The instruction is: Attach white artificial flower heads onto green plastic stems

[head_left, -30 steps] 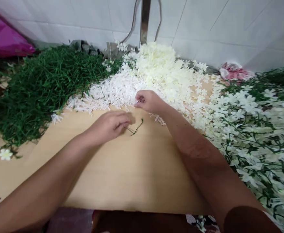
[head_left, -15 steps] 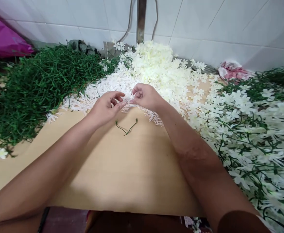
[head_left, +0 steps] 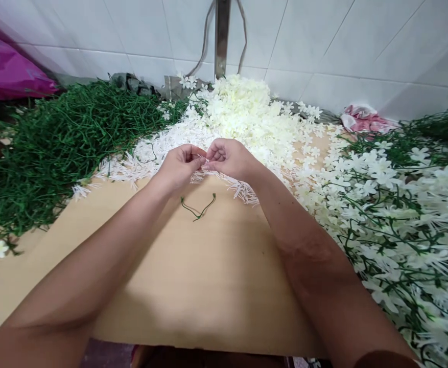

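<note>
My left hand (head_left: 180,166) and my right hand (head_left: 229,157) meet fingertip to fingertip above the near edge of a heap of small white plastic stamen pieces (head_left: 178,140). Both hands are closed in a pinch on a small white piece between them; it is too small to name exactly. A forked green stem (head_left: 198,209) lies loose on the tan board (head_left: 208,276), just below the hands. Behind the hands rises a pile of cream fabric petals (head_left: 246,110).
A big heap of green plastic stems (head_left: 63,138) fills the left. Finished white flowers on green stems (head_left: 403,220) cover the right side. A magenta bag (head_left: 5,71) sits at far left, pink cloth (head_left: 365,121) at back right, white tiled wall (head_left: 323,41) behind.
My left hand let go of the green stem on the board and rose to meet my right hand at the white pieces. Both now pinch together more tightly.
</note>
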The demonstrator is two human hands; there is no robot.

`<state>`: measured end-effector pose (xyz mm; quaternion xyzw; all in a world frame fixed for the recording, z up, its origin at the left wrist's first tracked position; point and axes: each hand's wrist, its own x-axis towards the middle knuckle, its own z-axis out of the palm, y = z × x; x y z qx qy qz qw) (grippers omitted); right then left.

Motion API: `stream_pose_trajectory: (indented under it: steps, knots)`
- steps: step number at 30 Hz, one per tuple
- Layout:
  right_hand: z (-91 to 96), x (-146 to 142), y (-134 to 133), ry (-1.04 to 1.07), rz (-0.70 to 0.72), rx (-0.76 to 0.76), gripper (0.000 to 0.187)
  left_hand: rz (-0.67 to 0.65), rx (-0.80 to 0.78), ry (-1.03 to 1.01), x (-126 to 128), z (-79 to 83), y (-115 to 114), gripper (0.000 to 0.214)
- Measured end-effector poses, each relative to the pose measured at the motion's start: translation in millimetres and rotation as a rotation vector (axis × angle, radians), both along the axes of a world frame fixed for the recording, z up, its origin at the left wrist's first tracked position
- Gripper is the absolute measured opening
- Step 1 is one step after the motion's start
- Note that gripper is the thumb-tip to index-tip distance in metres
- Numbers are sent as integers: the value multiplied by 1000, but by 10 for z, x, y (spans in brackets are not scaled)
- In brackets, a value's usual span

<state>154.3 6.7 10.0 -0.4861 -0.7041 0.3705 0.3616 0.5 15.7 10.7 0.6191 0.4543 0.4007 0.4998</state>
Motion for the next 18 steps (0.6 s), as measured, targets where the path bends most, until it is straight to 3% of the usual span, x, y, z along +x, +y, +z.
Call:
stream_pose_trajectory:
  steps: [5,10,13,18]
  knots:
    - [22,-41,-18,-5,-8,3,17,-15,111,7,-85,17,28,14]
    - [65,-82,-35,87,1,-48,18,-34,83,0,-51,91,36,22]
    - [111,-38,-30,116,-29,-5,17,-45,113,-26,7,178,71,19]
    - [236,238,-21,138,-159,14,15,-25,133,91,132,253,421,12]
